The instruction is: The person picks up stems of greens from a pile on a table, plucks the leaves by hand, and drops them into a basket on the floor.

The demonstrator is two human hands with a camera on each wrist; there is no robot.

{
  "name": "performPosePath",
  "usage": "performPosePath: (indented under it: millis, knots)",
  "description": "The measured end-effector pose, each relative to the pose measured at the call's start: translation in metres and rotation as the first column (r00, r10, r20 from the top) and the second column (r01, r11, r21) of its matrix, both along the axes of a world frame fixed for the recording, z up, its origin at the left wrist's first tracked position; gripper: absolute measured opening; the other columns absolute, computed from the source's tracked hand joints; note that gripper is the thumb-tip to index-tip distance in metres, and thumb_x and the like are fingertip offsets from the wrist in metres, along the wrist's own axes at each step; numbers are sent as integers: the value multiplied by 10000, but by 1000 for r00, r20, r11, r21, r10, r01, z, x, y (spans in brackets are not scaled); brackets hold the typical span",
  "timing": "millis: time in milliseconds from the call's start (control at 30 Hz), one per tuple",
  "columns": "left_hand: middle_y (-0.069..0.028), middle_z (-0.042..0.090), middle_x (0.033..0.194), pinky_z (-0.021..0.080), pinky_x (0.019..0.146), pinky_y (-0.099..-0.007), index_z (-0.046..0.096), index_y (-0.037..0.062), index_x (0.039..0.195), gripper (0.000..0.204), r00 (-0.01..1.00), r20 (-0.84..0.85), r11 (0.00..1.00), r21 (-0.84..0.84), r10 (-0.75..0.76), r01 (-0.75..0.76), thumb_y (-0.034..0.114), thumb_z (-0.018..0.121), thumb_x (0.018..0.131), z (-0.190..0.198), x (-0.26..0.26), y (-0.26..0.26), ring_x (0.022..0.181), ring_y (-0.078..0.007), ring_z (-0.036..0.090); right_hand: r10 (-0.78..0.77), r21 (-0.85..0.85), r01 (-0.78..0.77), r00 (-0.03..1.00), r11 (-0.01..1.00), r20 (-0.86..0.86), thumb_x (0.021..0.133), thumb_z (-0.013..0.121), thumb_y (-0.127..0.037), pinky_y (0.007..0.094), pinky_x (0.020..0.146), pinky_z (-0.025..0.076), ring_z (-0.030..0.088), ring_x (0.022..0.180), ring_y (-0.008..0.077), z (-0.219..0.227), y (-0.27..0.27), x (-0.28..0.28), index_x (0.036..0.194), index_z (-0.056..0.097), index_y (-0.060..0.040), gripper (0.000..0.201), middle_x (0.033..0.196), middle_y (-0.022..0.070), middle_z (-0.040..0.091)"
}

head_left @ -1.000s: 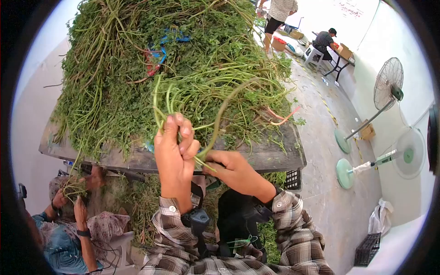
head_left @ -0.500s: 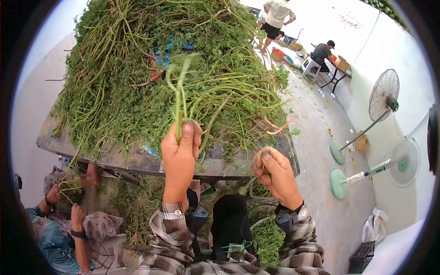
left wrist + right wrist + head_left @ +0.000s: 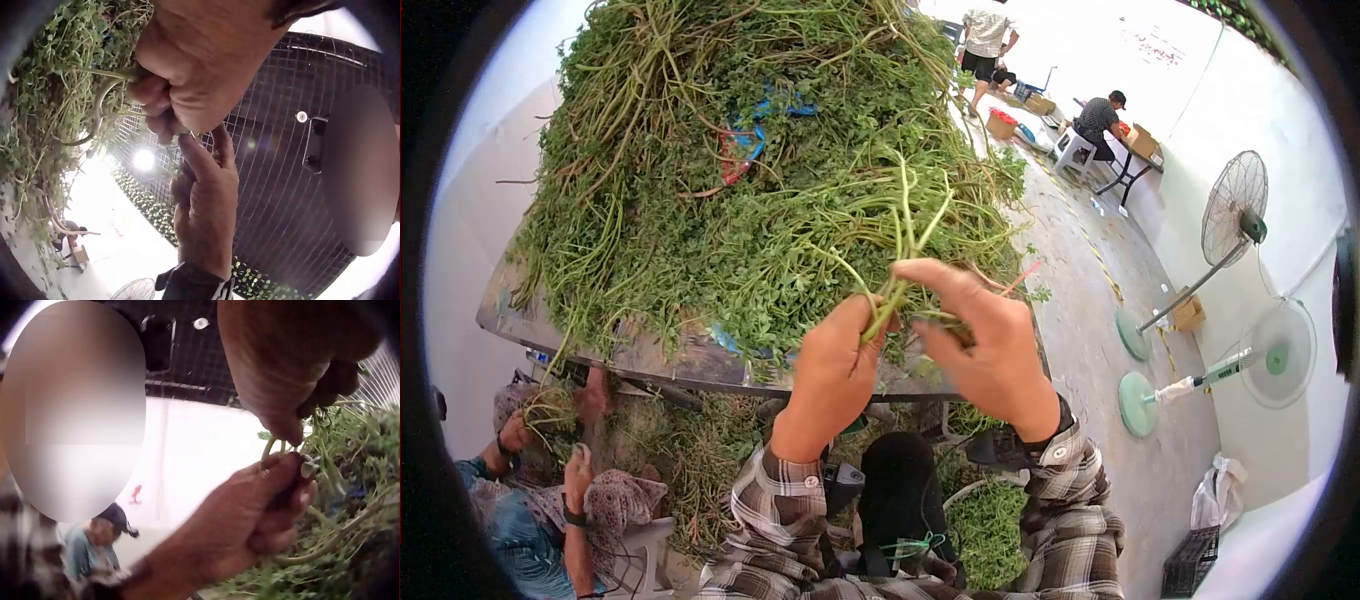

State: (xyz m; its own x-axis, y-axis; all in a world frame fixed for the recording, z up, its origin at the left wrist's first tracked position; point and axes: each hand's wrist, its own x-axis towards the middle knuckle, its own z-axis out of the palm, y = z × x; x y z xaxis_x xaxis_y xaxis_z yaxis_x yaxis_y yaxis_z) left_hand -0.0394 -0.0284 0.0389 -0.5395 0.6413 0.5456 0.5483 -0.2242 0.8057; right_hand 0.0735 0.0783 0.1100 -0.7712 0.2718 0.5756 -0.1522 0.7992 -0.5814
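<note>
My left hand (image 3: 828, 360) grips a few thick green stems (image 3: 907, 215), whose tips point up over the edge of the table. Close at its right is my right hand (image 3: 995, 345), its index finger reaching the stems just above the left fist. Bits of greenery show between the right hand's curled fingers, and its thumb is blurred. Cut lower ends of the stems (image 3: 307, 467) poke out by the left thumb in the right wrist view. A longer brownish stem (image 3: 99, 115) curves out near the left fingers in the left wrist view.
A tall heap of leafy greens (image 3: 700, 200) covers the dark table (image 3: 670, 365), with blue and red plastic strips (image 3: 745, 150) in it. Another person (image 3: 550, 500) sits at lower left with stems in hand. Pedestal fans (image 3: 1238, 215) stand right; more greens (image 3: 990, 535) lie below.
The right hand pulled away to the right, then came back to the stems. The left hand has moved right with its stems, and the hands are now together.
</note>
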Motion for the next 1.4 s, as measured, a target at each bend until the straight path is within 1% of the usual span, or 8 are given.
performPosePath:
  millis: [100,500,967,1033,1133,1267,1333,1400]
  knots:
    - [-193,544,813,421,591,-397,499,-2,947,161,993,-114,999,1,32,-32,-13,522,788,0,2,1,726,-396,525,-16,534,-13,999,845,49,705,568,-39,332,538,461,570,636,224,-5,3,-11,1167,533,-126,471,726,33,554]
    - [-215,518,790,402,594,-467,460,8,929,182,979,-134,986,-47,151,-159,-33,504,758,-9,-1,5,741,-432,506,-68,834,-4,996,552,50,672,563,-102,303,510,428,537,609,178,-2,4,-24,862,498,-69,203,667,22,475]
    - [-219,553,780,421,602,-432,491,-6,881,58,986,13,974,-158,167,-162,26,499,833,-1,0,4,745,-418,530,-267,800,107,961,590,68,698,537,-59,343,515,446,545,636,235,-1,47,-22,786,428,-65,141,682,75,473]
    - [-77,459,619,329,503,-282,518,-3,871,129,990,134,987,-158,51,-29,101,453,909,4,5,3,546,-130,386,-264,755,127,962,644,64,705,533,-50,374,530,447,556,660,278,-1,55,-24,791,426,-55,137,694,102,495]
    - [-202,547,733,399,559,-382,501,-6,857,84,994,107,975,-222,8,16,73,473,867,9,9,3,648,-371,524,-347,761,222,938,609,3,708,522,-35,403,546,447,556,667,318,-9,89,-29,804,430,-45,132,705,114,508]
    - [-203,542,721,393,551,-382,500,-2,857,87,991,132,981,-188,-15,40,79,471,869,7,12,4,631,-371,515,-496,620,381,868,686,16,765,507,-70,457,579,424,549,689,378,-3,126,-26,775,451,-32,69,704,185,541]
    - [-54,417,585,296,478,-288,504,9,822,228,992,117,990,-133,-40,55,200,446,932,4,16,9,516,-124,344,-468,598,379,884,706,-7,799,495,-103,474,590,414,542,691,394,-7,134,-29,751,452,-26,101,679,206,537]
    - [-84,468,612,334,496,-307,502,12,826,173,992,122,987,-157,-22,42,154,455,912,14,18,1,533,-176,418,-524,577,415,851,703,27,797,502,-114,479,616,414,537,704,408,-8,136,-30,800,498,-17,97,679,215,532]
